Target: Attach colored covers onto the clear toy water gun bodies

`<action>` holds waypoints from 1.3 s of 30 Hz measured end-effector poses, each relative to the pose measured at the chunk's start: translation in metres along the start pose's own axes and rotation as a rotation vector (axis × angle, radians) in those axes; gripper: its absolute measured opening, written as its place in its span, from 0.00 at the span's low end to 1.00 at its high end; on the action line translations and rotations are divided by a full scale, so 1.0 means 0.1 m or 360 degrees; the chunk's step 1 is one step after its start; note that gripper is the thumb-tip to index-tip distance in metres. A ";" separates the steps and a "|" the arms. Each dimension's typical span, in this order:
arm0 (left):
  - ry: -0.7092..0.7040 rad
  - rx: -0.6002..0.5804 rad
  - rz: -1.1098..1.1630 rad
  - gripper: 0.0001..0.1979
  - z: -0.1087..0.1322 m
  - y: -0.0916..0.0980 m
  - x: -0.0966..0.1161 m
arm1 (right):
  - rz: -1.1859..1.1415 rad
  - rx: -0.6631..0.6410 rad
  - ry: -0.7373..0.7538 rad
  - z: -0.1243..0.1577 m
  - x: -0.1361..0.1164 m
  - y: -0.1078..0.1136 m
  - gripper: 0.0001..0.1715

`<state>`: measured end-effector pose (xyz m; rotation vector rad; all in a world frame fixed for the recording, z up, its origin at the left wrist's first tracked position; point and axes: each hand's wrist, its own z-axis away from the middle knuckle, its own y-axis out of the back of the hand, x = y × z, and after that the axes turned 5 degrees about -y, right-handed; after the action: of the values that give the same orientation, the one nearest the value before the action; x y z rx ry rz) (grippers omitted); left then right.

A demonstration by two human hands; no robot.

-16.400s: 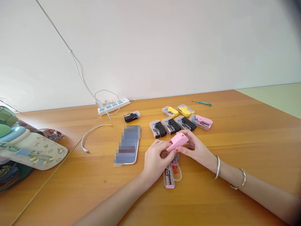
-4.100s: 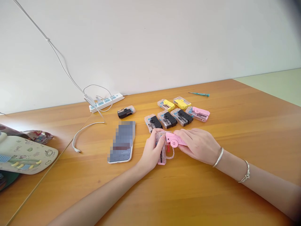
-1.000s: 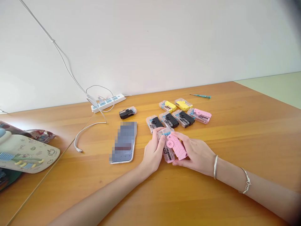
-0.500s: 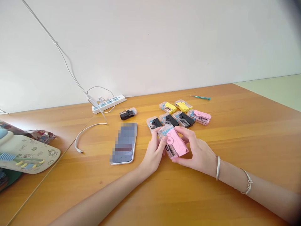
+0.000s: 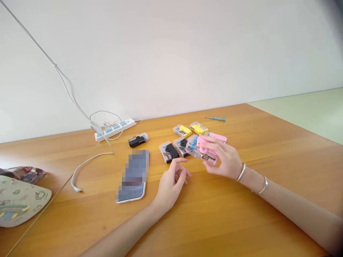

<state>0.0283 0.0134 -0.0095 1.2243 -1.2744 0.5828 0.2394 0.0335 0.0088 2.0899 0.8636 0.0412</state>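
My right hand point(image 5: 221, 159) grips a pink toy water gun sealed in a clear plastic pack point(image 5: 205, 150), holding it tilted just above the other packs. My left hand point(image 5: 171, 187) rests on the wooden table point(image 5: 203, 210) with loosely curled fingers and holds nothing. Its fingertips are close to a clear pack with a black toy gun point(image 5: 168, 151). Another black one point(image 5: 182, 147) lies beside that, partly behind the held pack. Two yellow ones point(image 5: 182, 131) point(image 5: 198, 128) lie farther back. A pink one point(image 5: 217, 137) is mostly hidden behind my right hand.
A single black toy pack point(image 5: 138, 140) lies to the left. A pixelated phone point(image 5: 132, 176) lies left of my left hand. Farther back are a white power strip point(image 5: 114, 130), a white cable point(image 5: 91, 166) and a small screwdriver point(image 5: 215, 119). A patterned bag point(image 5: 18, 203) sits at far left.
My left hand has let go of the pink gun pack and moved back toward me. My right hand alone now holds the pack, lifted toward the others. The view has shifted.
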 end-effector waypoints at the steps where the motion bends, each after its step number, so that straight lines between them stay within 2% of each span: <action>1: -0.0013 -0.0037 -0.0071 0.10 0.00 0.00 0.00 | 0.0061 0.0043 -0.0088 -0.03 0.08 0.06 0.21; 3: -0.0026 -0.0096 -0.0194 0.10 0.01 0.00 0.01 | 0.0098 0.0158 -0.0350 -0.09 0.28 0.17 0.18; 5: -0.0036 -0.0136 -0.0263 0.11 0.01 0.00 0.01 | 0.0052 0.0175 -0.0751 -0.11 0.53 0.24 0.19; 8: -0.0044 -0.0158 -0.0275 0.11 0.00 0.00 0.00 | 0.0018 0.0183 -0.0979 -0.07 0.93 0.23 0.20; 12: -0.0064 -0.0169 -0.0277 0.11 0.00 0.00 -0.01 | 0.0018 0.0128 -0.1137 0.06 1.36 0.14 0.19; 16: -0.0108 -0.0185 -0.0351 0.13 0.01 -0.01 -0.01 | 0.0072 -0.0005 -0.1114 0.13 1.55 0.10 0.20; 21: -0.0123 -0.0191 -0.0420 0.13 0.02 -0.01 0.00 | 0.0240 -0.0069 -0.0990 0.09 1.52 0.12 0.20; 28: -0.0118 -0.0232 -0.0374 0.10 0.03 -0.01 0.02 | 0.0315 -0.0300 -0.0739 0.00 1.15 0.05 0.25; 31: -0.0133 -0.0219 -0.0347 0.09 0.03 -0.01 0.03 | 0.0509 -0.0413 -0.0669 -0.01 1.03 0.01 0.30; 33: -0.0148 -0.0199 -0.0367 0.09 0.03 -0.01 0.03 | 0.0628 -0.0459 -0.0650 -0.01 0.99 -0.01 0.30; 39: -0.0155 -0.0188 -0.0400 0.10 0.02 -0.02 0.01 | 0.0632 -0.0383 -0.0573 -0.01 0.97 -0.03 0.23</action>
<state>0.0293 0.0108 -0.0090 1.3017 -1.1946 0.2650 0.3113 0.0927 -0.0189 1.9295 0.2103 -0.0192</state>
